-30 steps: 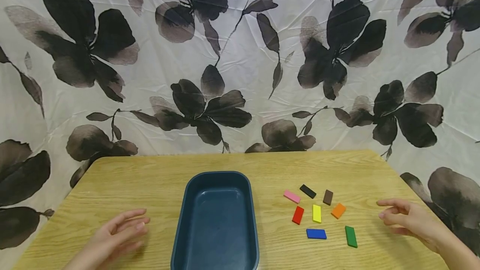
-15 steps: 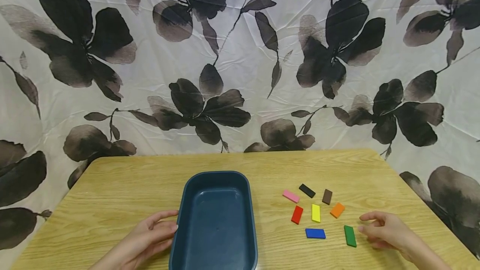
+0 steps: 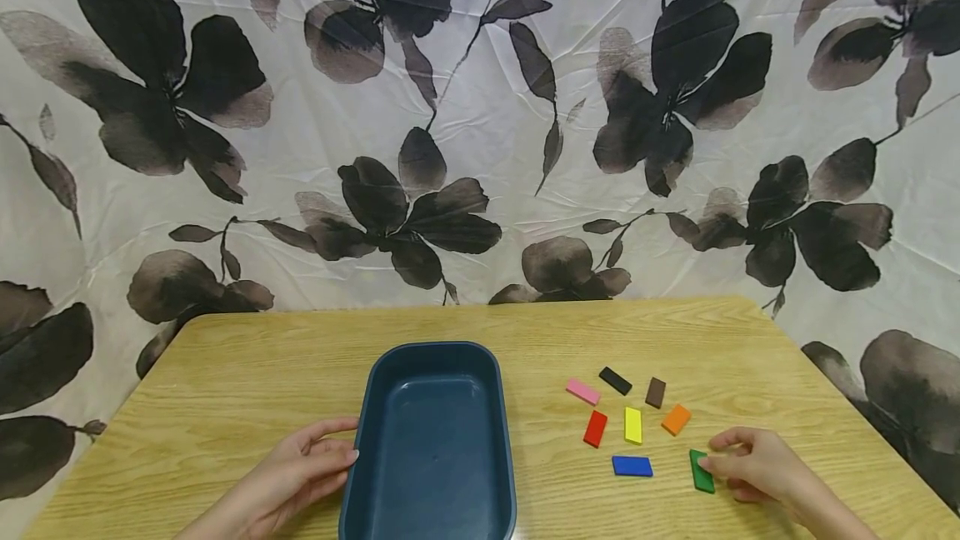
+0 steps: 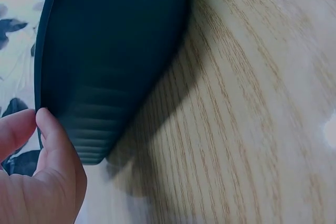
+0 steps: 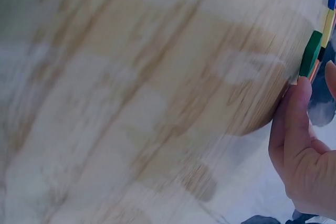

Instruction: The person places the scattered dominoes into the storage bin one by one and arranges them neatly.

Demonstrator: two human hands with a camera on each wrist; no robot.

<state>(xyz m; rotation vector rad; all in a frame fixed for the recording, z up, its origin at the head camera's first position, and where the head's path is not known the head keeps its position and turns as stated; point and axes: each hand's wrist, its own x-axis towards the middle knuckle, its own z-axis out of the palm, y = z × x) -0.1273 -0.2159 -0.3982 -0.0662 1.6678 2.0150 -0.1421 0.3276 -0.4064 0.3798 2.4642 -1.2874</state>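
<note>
My left hand (image 3: 303,469) is at the left side of a dark blue tray (image 3: 501,440). In the left wrist view, the thumb and fingers of that hand (image 4: 44,166) meet at the rim, with the fingers against the outer wall (image 4: 105,51). At the right, my right hand (image 3: 757,469) reaches a flat green block (image 3: 701,482) lying on the table; its thumb tip overlaps the block. From the right wrist, a fingertip touches the near end of the green block (image 5: 311,56), while the thumb stands apart from it.
Left of the green block lie a blue block (image 3: 632,467), a yellow block (image 3: 633,426), an orange block (image 3: 677,419) and a red block (image 3: 595,429). Farther back are pink (image 3: 582,392), black and brown ones. A floral curtain (image 3: 480,107) hangs behind the wooden table (image 3: 247,373).
My left hand has moved right from beside the tray to its rim. My right hand has moved left and down to the green block. The tray and blocks stay in place.
</note>
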